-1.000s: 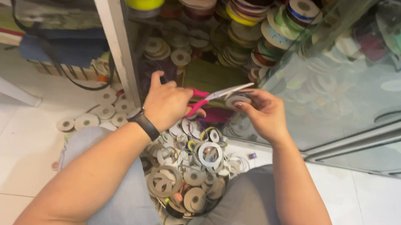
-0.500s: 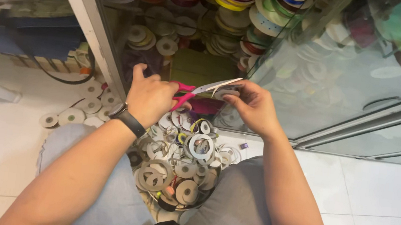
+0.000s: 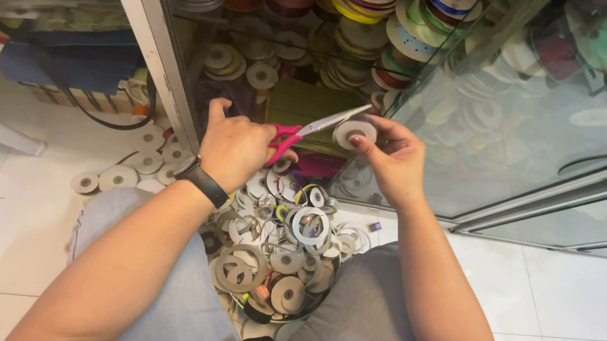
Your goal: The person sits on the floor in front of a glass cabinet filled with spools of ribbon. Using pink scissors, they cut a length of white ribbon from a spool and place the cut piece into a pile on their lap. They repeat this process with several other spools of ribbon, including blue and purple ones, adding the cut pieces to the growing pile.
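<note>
Down between your knees, a pile of empty spools (image 3: 275, 255) is sitting on the floor. Your left hand (image 3: 234, 147) is gripping pink-handled scissors (image 3: 306, 131), blades apart; your right hand (image 3: 396, 158) is pinching a white spool (image 3: 354, 131) at the tips, by the glass cabinet (image 3: 524, 104).

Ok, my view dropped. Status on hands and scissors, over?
Left hand grips pink scissors, blades open. Right hand holds white spool at blade tips. Spool pile below, nothing between.
</note>
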